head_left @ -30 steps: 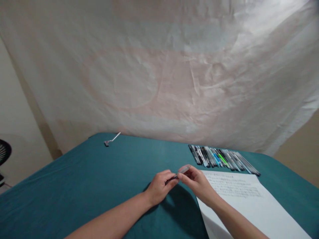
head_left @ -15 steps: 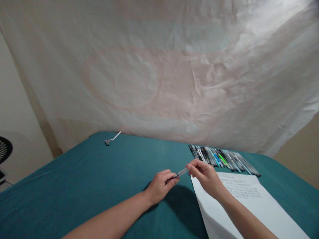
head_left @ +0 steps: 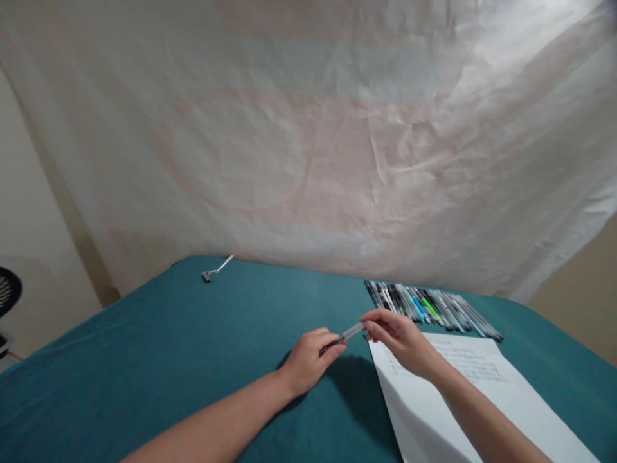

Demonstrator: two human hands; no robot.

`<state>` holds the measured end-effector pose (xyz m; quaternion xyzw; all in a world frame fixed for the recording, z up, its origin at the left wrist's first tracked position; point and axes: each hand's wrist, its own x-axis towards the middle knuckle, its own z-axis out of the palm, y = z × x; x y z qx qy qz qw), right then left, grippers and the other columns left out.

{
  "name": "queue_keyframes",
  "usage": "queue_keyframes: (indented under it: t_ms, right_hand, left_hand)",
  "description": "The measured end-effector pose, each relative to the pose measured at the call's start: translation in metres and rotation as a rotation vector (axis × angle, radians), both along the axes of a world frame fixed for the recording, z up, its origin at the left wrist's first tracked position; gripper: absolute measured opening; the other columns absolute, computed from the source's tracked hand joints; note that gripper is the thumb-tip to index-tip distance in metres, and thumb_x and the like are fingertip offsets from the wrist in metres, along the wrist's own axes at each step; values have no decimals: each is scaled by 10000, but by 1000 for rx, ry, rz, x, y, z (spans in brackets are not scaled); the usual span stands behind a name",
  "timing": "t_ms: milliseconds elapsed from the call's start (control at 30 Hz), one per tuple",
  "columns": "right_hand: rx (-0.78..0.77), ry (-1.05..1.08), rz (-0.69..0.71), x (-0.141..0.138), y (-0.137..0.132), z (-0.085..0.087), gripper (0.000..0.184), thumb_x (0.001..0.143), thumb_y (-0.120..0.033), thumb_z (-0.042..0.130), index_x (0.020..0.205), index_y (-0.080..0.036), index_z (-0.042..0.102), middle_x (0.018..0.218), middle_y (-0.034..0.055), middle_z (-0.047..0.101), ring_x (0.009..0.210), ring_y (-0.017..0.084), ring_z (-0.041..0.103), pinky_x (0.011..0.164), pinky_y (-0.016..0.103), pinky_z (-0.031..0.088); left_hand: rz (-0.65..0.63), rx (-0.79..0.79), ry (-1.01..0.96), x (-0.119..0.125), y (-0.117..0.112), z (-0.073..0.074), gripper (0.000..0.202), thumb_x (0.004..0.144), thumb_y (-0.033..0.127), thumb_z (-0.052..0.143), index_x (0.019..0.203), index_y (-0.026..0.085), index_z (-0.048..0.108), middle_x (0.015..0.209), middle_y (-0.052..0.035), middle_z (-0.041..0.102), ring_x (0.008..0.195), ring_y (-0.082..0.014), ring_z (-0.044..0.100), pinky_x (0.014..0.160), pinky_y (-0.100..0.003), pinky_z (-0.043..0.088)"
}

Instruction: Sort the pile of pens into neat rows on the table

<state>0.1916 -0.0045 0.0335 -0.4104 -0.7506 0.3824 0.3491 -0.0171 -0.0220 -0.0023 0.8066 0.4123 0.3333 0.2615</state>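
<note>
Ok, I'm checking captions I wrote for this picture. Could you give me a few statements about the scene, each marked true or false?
1. The left hand grips the dark end of a pen. True.
2. The right hand lies flat on the paper. False: the right hand has its fingertips at the pen's clear end, and the paper is beneath that arm.
3. A bright green pen lies within the row of pens. True.
4. The row of pens is to the left of the razor. False: the row is to the right of the razor.
5. The paper has lines of writing on its far part. True.
</note>
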Motion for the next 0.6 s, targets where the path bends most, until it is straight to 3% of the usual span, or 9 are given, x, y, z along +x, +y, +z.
queue_keyframes:
  t_ms: [133,333,600]
  right_hand:
    - [80,-101,-33,-3,-2,0,260,834,-390,419,796,-168,550,678,10,567,639,128,521,574,230,387]
    - [141,-274,-102,-5,-2,-2,417,861,-416,332,578,-164,506,543,-4,509,531,111,466,523,230,334]
    - [85,-214,35,4,-3,6,227,835,-385,420,867,-180,512,702,2,568,629,118,510,551,211,373]
  left_hand:
    - [-4,18,33,0,-1,0,323,854,397,351,867,194,601,691,12,499,659,-99,449,609,-207,304]
    - [-13,63,102,1,-1,-2,309,846,381,376,734,174,575,665,16,472,646,-95,439,601,-203,298]
    - [29,60,105,1,-1,-1,306,846,382,371,762,178,582,674,12,471,644,-99,437,600,-207,302]
